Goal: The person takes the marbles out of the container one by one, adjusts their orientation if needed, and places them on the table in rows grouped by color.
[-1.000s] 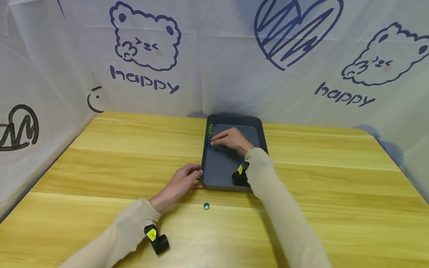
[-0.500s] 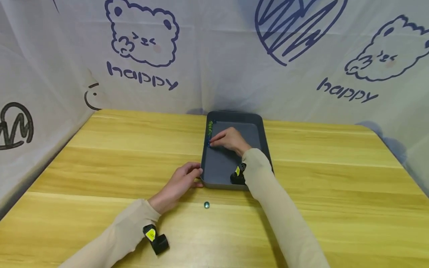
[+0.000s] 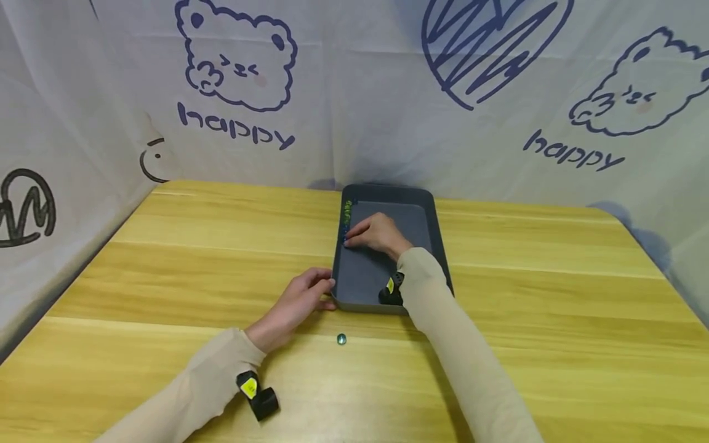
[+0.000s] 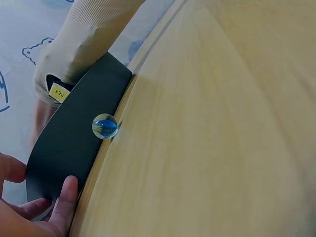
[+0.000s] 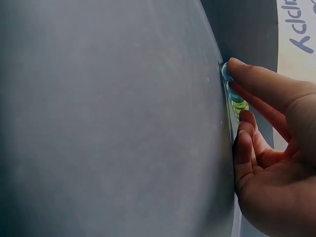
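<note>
A dark grey tray [image 3: 360, 283] lies on the table. Along its left wall runs a row of small glass marbles, with green marbles [image 3: 347, 210] at the far end and blue ones nearer. My right hand [image 3: 382, 235] reaches into the tray at the near end of the row. In the right wrist view, the thumb and a finger pinch a blue marble [image 5: 225, 71], partly covered by them. My left hand [image 3: 299, 301] touches the tray's near left corner, with its fingers against the outer wall. A clear marble with a blue core [image 4: 104, 126] sits on the table outside the tray.
The wooden table [image 3: 221, 246] extends to both sides of the tray. Behind it hangs a white cloth [image 3: 354, 123] with bear and heart drawings, close to the tray's far edge. Black wrist cameras [image 3: 258, 397] sit on both sleeves.
My right hand has shifted slightly nearer along the tray's left wall, at the end of the marble row. The left hand, tray and loose marble keep their places while the view tilts slightly.
</note>
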A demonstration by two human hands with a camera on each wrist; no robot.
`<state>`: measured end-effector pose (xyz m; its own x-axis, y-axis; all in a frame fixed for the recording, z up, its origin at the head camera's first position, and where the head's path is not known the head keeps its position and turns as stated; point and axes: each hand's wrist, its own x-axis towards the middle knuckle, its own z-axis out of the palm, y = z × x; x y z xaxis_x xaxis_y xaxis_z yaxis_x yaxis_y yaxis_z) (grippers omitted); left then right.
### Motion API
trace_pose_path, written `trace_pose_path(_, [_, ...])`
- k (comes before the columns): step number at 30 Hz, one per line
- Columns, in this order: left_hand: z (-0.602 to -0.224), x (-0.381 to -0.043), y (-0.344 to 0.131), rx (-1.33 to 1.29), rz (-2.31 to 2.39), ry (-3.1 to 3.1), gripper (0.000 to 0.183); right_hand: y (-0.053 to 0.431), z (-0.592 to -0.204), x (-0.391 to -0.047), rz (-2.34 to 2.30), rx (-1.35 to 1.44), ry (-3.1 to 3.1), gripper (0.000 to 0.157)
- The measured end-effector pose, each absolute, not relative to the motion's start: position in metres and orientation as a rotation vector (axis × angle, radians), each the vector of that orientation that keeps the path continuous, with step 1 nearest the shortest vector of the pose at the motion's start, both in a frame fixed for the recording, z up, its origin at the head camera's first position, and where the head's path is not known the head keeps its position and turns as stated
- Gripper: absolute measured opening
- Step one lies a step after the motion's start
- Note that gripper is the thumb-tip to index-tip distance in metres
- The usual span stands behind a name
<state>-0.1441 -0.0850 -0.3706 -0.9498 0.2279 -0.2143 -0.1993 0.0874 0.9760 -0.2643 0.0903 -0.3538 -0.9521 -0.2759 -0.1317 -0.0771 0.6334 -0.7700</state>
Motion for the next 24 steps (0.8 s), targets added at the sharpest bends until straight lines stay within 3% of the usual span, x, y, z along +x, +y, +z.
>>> trace_pose_path(24, [-0.372,-0.144,-0.082,-0.012,1.947,2.056,0.038,0.103,-0.346,-0.269,-1.400,-0.192,2.413,0.026])
